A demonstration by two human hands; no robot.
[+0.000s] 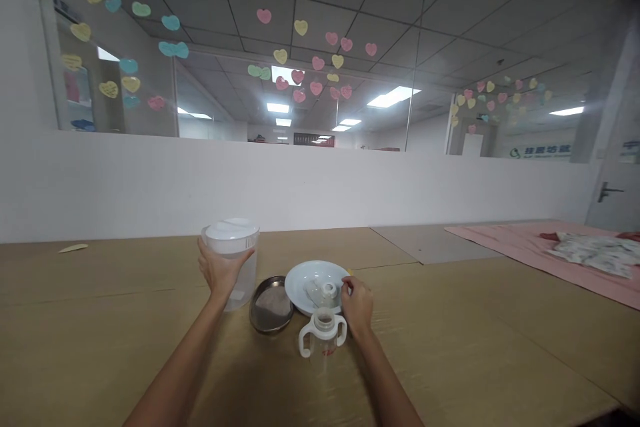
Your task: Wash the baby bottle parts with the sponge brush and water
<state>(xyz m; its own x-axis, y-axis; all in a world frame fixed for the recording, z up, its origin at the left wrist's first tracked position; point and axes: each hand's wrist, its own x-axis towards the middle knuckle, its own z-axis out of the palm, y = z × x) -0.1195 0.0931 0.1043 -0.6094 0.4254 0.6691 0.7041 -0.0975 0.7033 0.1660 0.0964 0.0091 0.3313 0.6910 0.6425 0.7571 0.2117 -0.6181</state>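
My left hand (220, 268) is wrapped around the near side of a tall translucent plastic container (244, 278) with a white lid (233, 229). At the right rim of a shallow white bowl (299, 275), the fingers of my right hand (357, 300) are curled closed on the edge. Inside the bowl lie a clear piece (313, 291) and a white bottle cap piece (329, 290). A clear baby bottle (324, 345) stands uncapped just in front, with a white two-handled ring (305, 341) around its neck. Left of the bowl sits a round metal tray (271, 307).
The brown tabletop (440, 353) runs to a white wall (320, 187) with windows above. A pink cloth (505, 240) with a patterned cloth (595, 253) on it lies at the right. A small flat pale piece (73, 248) lies far left.
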